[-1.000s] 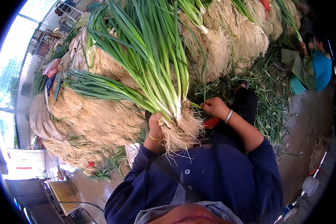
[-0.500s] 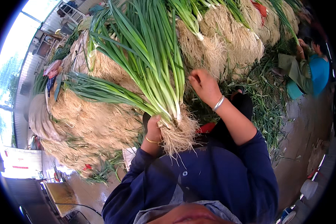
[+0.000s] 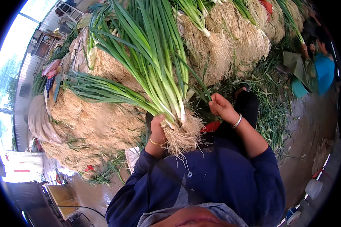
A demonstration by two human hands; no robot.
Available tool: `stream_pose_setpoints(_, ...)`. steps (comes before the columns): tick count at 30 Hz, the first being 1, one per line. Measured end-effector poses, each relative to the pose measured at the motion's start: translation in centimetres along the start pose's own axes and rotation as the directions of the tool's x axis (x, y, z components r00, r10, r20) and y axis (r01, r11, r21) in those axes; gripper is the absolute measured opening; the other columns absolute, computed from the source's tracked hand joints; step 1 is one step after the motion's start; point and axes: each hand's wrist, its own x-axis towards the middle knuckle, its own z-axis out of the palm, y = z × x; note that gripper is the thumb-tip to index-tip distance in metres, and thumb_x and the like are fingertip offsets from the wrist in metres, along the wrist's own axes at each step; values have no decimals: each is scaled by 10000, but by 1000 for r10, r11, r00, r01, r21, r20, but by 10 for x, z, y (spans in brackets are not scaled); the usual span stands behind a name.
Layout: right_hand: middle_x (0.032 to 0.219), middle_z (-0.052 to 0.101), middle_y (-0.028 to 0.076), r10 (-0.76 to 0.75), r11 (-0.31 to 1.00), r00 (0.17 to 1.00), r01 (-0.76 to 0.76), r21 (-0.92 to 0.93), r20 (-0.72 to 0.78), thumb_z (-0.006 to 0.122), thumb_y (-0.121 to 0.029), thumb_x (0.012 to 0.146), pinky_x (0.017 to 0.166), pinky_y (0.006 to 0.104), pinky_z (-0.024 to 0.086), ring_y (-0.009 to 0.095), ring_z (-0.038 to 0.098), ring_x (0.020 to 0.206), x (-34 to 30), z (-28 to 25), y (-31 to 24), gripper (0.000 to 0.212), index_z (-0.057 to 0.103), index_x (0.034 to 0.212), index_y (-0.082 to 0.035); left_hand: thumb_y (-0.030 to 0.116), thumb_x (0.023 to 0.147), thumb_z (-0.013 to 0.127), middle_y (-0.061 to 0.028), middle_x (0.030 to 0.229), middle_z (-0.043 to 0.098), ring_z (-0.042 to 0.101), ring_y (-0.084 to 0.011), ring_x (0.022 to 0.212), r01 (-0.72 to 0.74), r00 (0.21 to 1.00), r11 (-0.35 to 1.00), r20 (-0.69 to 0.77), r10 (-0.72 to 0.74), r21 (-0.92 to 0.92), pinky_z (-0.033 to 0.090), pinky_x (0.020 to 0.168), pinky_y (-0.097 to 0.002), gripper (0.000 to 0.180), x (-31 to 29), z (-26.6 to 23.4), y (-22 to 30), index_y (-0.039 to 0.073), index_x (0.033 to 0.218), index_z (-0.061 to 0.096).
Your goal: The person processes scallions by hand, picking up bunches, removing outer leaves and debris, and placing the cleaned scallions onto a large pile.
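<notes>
Two hands are busy at the bunch of green onions that stands upright in front of your chest. Your left hand is wrapped around the bunch just above its tangled pale roots, fingers closed on the white stalks, a thin gold bangle on the wrist below. Your right hand sits just to the right of the bunch, fingers pinched shut on a single thin green leaf that runs up and back toward the stalks; a silver bangle circles that wrist. To the left of the bunch lie stacked bundles of onions with their root ends facing you, and more bundles are piled beyond it to the upper right. Loose green trimmings cover the ground to the right of the bunch. Farther right of it, another person in a blue top crouches near the trimmings.
</notes>
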Motion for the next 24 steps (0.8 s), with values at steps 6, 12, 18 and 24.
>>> stream_pose_setpoints(6, 1086, 536, 189, -384, 305, 920, 44, -951, -80, 670, -292, 827, 850, 374, 455, 266, 536, 1023, 4, 3, -23, 527, 441, 1205, -6, 292, 732, 598, -205, 1187, 554, 593, -336, 1022, -33, 999, 999, 15, 32, 30, 489, 889, -454, 707, 1, 3, 0, -34, 1317, 371)
stream_pose_setpoints(12, 791, 609, 84, -177, 674, 926, 360, -645, 332, 643, -178, 850, 638, 289, 481, 164, 597, 684, 32, 58, -88, 271, 539, 1049, -26, 313, 721, 617, -208, 1144, 576, 618, -324, 959, -52, 997, 998, -60, 54, 35, 521, 830, -430, 701, -1, -8, -3, -34, 1292, 403)
stream_pose_setpoints(18, 888, 631, 72, -86, 548, 839, 490, -678, 537, 617, -88, 849, 758, 314, 478, 156, 596, 880, 9, 5, -38, 65, 596, 887, -39, 325, 718, 622, -192, 1059, 612, 641, -299, 883, -98, 984, 993, -155, 87, -64, 552, 755, -399, 698, -3, -12, -7, -73, 1255, 423)
stream_pose_setpoints(24, 938, 603, -3, -84, 992, 895, 35, 118, 437, 622, -114, 868, 736, 272, 490, 86, 550, 800, 54, 51, -90, 342, 506, 1180, -38, 404, 696, 662, -192, 1077, 605, 647, -292, 887, -134, 991, 991, -27, 133, -29, 566, 732, -377, 763, 3, 2, -8, -54, 1258, 425)
